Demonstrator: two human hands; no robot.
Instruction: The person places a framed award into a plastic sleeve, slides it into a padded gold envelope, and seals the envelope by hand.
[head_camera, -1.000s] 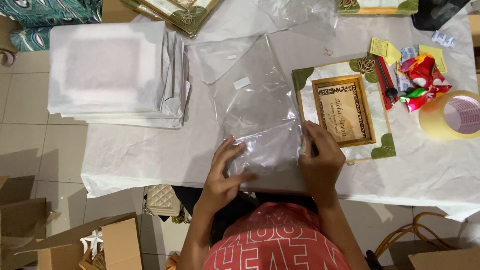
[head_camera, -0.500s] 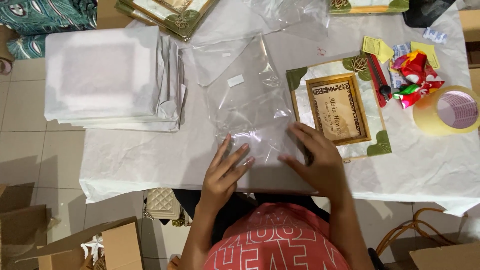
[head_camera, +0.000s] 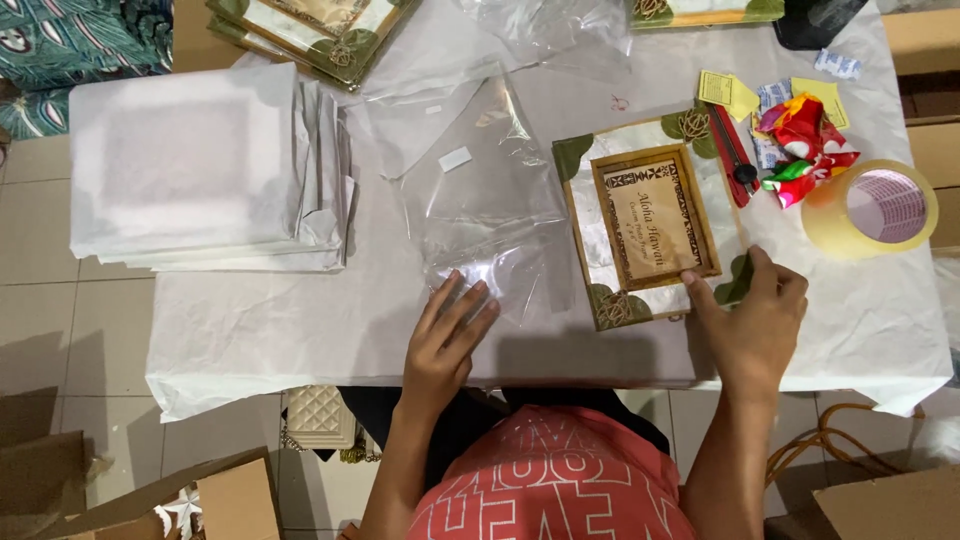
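Here, the left hand (head_camera: 450, 335) is pressed flat, fingers spread, on the clear plastic bag (head_camera: 490, 215) at 12 o'clock. The picture frame (head_camera: 655, 220), long axis 12-to-6, is pinched at its lower-right corner by the right hand (head_camera: 755, 325) on the desk (head_camera: 300, 330).

Left hand (head_camera: 448, 340) flat on clear plastic bag (head_camera: 490, 215), fingers spread. Right hand (head_camera: 752, 322) grips near corner of decorated picture frame (head_camera: 650, 220) lying just right of bag. Tape roll (head_camera: 868, 210) beyond right hand; stack of white wrapped packages (head_camera: 200, 170) far left of left hand.
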